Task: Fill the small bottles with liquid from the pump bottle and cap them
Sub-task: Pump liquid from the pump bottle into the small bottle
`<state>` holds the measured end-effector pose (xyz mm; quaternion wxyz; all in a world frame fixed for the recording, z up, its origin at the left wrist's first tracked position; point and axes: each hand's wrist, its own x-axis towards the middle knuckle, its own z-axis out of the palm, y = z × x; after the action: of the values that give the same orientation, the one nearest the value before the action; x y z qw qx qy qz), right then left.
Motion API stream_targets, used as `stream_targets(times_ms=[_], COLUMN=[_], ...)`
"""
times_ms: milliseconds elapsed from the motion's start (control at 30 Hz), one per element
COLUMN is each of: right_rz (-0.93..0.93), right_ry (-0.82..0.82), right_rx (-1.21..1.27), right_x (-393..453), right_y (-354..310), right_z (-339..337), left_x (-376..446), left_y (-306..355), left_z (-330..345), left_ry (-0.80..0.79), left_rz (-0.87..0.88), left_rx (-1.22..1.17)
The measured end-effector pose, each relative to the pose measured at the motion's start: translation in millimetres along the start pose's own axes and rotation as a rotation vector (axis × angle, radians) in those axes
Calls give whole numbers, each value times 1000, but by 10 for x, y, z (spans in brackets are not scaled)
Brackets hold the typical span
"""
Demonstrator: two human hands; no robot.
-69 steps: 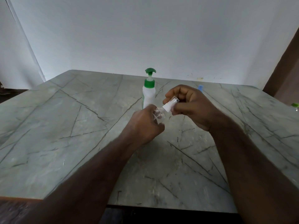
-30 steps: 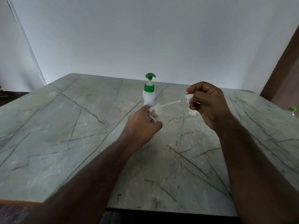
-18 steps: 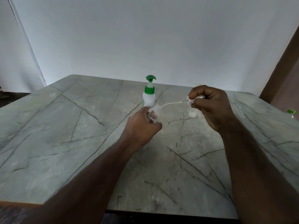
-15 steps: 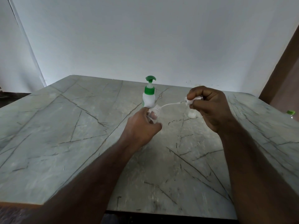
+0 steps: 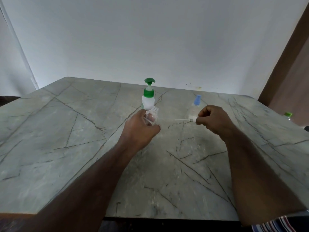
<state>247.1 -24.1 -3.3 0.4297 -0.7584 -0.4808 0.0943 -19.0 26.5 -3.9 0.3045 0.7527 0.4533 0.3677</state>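
My left hand (image 5: 141,129) grips a small clear bottle (image 5: 151,116) with its open neck tilted up toward the pump bottle. The white pump bottle (image 5: 148,99) with a green pump head stands upright just behind it. My right hand (image 5: 213,121) pinches the small bottle's white spray cap (image 5: 192,118); its thin dip tube (image 5: 181,120) points left, fully out of the bottle. Another small clear bottle with a blue cap (image 5: 195,106) stands behind my right hand.
The grey marble table (image 5: 66,139) runs back to a white wall. A green-capped bottle (image 5: 288,115) shows at the far right table edge. Striped cloth (image 5: 274,226) lies at the bottom right.
My right hand unscrewed the spray cap and drew it to the right and down; the dip tube has come fully out of the small bottle. My left hand kept holding the bottle.
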Motion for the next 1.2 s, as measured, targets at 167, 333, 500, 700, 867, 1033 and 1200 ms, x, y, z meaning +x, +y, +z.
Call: stream_targets(times_ms=[167,333,500,700,867,1033,1200], right_rz=[-4,-1,-13,-36,-47,-41,-28], right_ry=[44,0,10,22,57,53,42], right_rx=[-254,-327,-318,-279,-270,-278,-275], right_x=[17,55,50,60,95,126,120], right_y=[152,216,204,206,191,233,240], right_z=[35,83,90,137,190,195,182], left_x=[-17,-6,-4,-13,-16,-12,-8], left_y=[13,21,23,28,31,35,30], left_z=[44,31,32,33,25,29,32], left_ry=[-18,-21,-22,-26,-17,-21,-25], left_rz=[4,8,14,8,11,14,18], left_rx=[-1,1,3,-1,-4,-8,-10])
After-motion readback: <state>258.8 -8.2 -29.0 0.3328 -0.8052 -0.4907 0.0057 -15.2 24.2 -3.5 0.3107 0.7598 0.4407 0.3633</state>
